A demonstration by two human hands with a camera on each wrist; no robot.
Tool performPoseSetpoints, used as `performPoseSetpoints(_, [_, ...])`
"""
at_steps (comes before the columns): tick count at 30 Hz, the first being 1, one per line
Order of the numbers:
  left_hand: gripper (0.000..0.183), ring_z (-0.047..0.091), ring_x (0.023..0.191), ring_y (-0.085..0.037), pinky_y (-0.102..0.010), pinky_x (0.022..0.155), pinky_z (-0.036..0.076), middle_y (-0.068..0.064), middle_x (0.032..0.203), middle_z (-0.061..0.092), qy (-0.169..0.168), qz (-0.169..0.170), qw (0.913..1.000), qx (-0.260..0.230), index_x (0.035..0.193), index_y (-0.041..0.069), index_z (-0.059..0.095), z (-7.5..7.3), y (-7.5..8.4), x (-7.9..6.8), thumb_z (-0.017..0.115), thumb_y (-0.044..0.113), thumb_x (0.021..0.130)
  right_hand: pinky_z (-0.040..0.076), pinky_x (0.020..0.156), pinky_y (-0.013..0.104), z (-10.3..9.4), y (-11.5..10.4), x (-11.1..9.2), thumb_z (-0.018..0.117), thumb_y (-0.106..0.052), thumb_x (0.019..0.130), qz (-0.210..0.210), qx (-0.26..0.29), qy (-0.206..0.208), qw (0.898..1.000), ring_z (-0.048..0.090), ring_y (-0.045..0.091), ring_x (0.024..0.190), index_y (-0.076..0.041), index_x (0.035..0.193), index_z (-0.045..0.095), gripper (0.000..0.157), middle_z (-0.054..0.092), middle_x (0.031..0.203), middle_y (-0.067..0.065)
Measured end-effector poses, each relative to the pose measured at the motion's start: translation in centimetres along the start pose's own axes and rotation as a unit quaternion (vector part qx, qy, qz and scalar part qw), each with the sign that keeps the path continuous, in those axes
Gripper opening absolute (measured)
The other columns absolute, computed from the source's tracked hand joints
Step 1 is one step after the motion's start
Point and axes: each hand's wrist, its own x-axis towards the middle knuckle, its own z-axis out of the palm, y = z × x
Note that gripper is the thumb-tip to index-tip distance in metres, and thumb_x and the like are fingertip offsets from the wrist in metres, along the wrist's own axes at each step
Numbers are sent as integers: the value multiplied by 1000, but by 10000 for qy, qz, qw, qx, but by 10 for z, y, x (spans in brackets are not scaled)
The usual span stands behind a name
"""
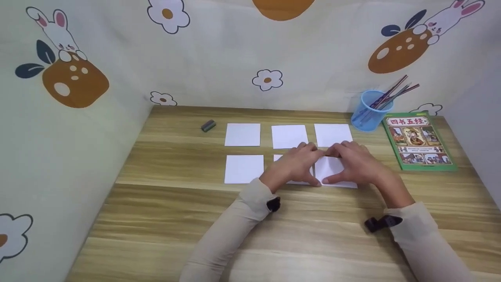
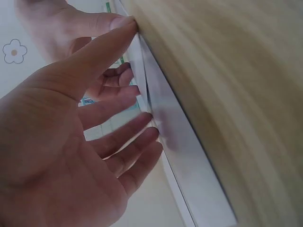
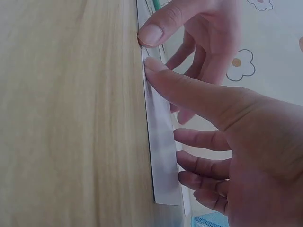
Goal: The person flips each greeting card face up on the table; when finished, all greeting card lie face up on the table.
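My left hand lies over the front middle white card, covering most of it. Its thumb touches the near side by the gap, and the fingers reach to the far side. Over the front right white card is my right hand, thumb at the near left corner and fingers at the far edge. Both thumbs nearly meet between the two cards. In the left wrist view the left fingers are loosely extended; the right wrist view shows the right fingers spread along a card's far edge.
More white cards complete two rows: front left, back left, back middle and back right. A dark small block lies at back left. A blue pencil cup and a green-bordered book are at right.
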Motion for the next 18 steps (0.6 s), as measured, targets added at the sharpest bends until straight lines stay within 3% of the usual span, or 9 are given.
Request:
performPoseSetpoints(7, [101, 50, 132, -20, -35, 116, 49, -3, 148, 55, 238, 161, 9978, -596, 168, 29, 40, 3, -3, -1, 95, 41, 84, 40, 106, 52, -1, 1, 1, 97, -57, 74, -16, -89, 161, 9998, 55, 30, 117, -9, 137, 68, 84, 70, 124, 10])
performPoseSetpoints(13, [80, 55, 123, -17, -30, 110, 51, -5, 143, 58, 569, 391, 9917, -1081, 162, 20, 49, 1, -9, 2, 88, 21, 92, 43, 81, 40, -4, 1, 4, 96, -38, 82, 157, -38, 542, 9984, 55, 26, 95, -9, 121, 78, 51, 67, 103, 9])
performPoseSetpoints(16, [67, 63, 119, -18, -29, 110, 51, -8, 137, 65, 732, 544, 9818, -1663, 158, 14, 54, -3, -15, 4, 82, 13, 97, 45, 72, 37, -7, 2, 4, 92, -35, 89, 382, 180, 459, 9981, 58, 24, 84, -12, 122, 78, 43, 68, 93, 6])
performPoseSetpoints(18, [60, 67, 117, -18, -27, 107, 53, -10, 132, 69, 862, 645, 9696, -2198, 154, 10, 58, -5, -19, 6, 80, 8, 98, 44, 69, 35, -8, 4, 5, 89, -35, 91, 374, 315, 460, 9977, 57, 22, 78, -13, 122, 76, 40, 68, 86, 4])
